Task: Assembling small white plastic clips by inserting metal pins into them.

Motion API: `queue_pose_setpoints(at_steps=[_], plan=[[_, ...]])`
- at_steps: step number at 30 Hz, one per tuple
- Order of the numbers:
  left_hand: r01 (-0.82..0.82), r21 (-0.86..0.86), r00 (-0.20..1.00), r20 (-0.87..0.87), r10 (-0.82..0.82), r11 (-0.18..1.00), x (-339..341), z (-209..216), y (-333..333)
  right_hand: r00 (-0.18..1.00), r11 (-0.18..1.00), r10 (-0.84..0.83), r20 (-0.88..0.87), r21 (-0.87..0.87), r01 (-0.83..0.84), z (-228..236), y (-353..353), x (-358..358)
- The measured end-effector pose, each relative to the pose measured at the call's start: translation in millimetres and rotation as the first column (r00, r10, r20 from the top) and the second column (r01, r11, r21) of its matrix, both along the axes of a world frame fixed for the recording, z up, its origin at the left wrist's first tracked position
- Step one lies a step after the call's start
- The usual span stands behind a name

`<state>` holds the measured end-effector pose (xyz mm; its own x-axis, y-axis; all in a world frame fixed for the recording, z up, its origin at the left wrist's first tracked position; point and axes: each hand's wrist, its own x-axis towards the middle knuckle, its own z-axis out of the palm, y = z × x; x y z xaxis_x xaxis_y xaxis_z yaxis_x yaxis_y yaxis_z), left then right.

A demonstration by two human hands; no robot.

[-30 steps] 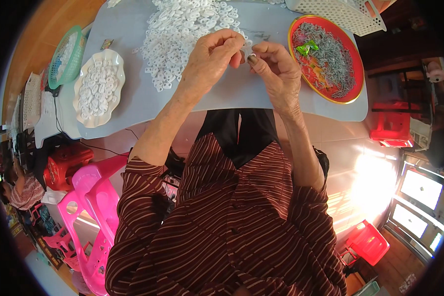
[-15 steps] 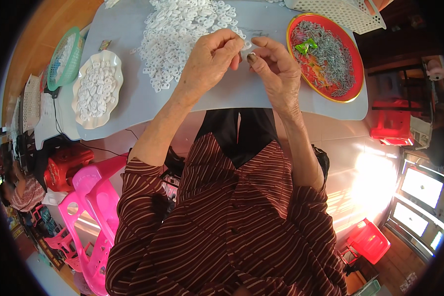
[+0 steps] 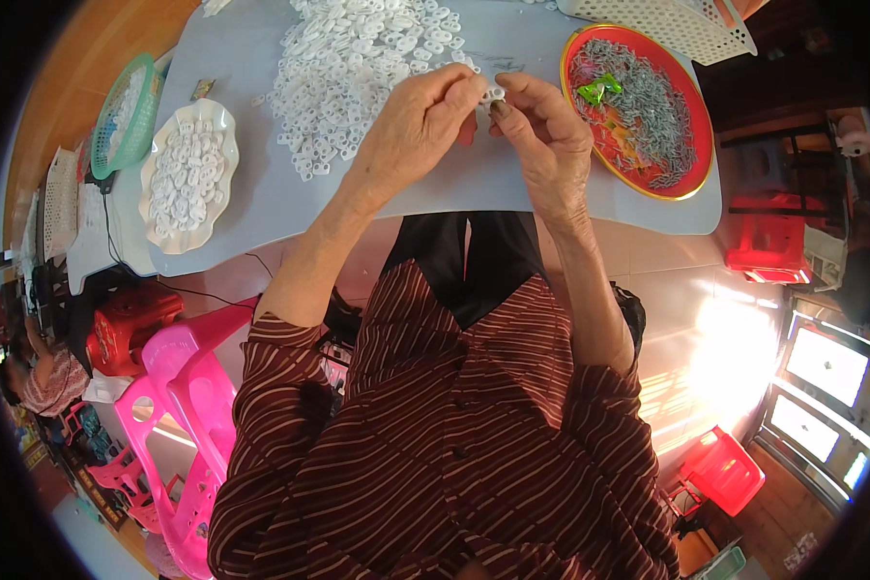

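Note:
Over the grey table's near edge, my right hand (image 3: 548, 135) is closed in a pinch on a small white plastic piece with holes (image 3: 494, 94). My left hand (image 3: 423, 121) meets it from the left, thumb and forefinger pressed together at the piece's edge; what they grip is hidden. A large heap of similar white pieces (image 3: 324, 106) spreads behind and left of my left hand. Right of my right hand sits a red tray with a gold rim (image 3: 701, 159), full of small grey nails (image 3: 667, 121) and a green wrapper (image 3: 599, 90).
On the left, a scalloped white dish (image 3: 224, 184) holds more white pieces, beside a green basket (image 3: 150, 116). A white perforated basket (image 3: 667, 29) stands at the far right, with another person's hand at it. Pink chairs (image 3: 198, 396) stand at lower left, a red stool (image 3: 725, 474) at lower right.
My hands have come slightly closer together, the left shifting a little right. The white piece now shows more plainly between the fingertips.

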<state>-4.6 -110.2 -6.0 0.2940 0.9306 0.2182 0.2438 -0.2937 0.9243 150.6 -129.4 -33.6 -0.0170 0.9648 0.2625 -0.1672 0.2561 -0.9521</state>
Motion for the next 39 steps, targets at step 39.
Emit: queue_pose_setpoints(at_steps=[39], plan=[[0.073, 0.018, 0.994, 0.084, -0.075, 0.997, -3.2, -22.6, -4.8, 0.903, 0.969, -0.151, 0.401, 0.243, 0.054, 3.8, -8.5, -9.0]])
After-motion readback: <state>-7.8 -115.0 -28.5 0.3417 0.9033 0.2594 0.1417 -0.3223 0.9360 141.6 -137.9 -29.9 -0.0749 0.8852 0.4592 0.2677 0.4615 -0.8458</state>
